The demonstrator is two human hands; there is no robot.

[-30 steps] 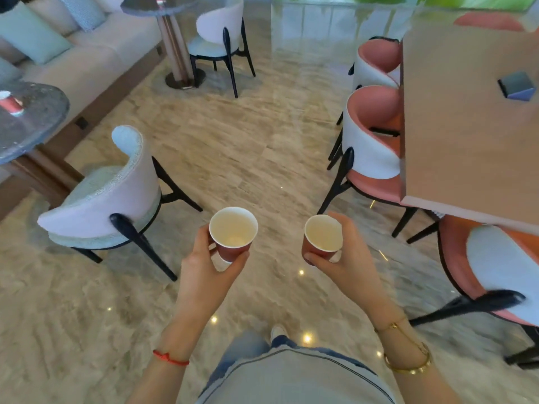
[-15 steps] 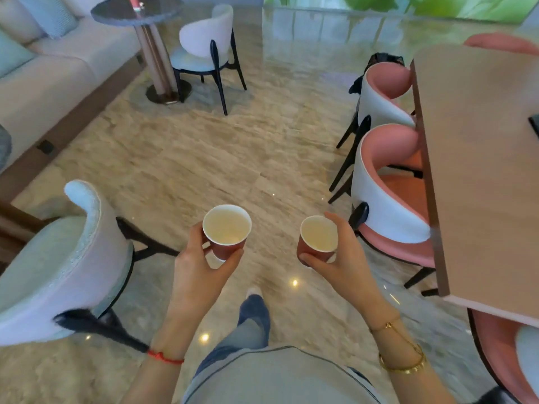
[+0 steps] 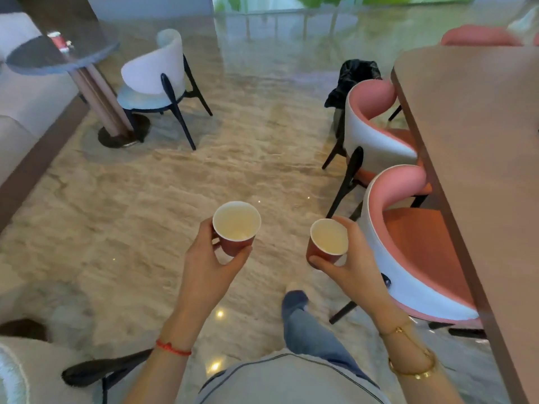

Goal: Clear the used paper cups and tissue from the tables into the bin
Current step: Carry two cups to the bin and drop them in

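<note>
Cups upright: left hand [image 3: 208, 265] fingers hold one cup [image 3: 236, 227], right hand [image 3: 354, 265] another cup [image 3: 328, 242]; bases hidden behind fingers.

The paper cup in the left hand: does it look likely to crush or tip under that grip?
The paper cup looks thin-walled, so a hard squeeze would probably dent it. It appears empty inside, hence likely very light and easy to knock over if set down. The left hand holds it upright by thumb and fingers low on its wall, which seems secure enough.
</note>
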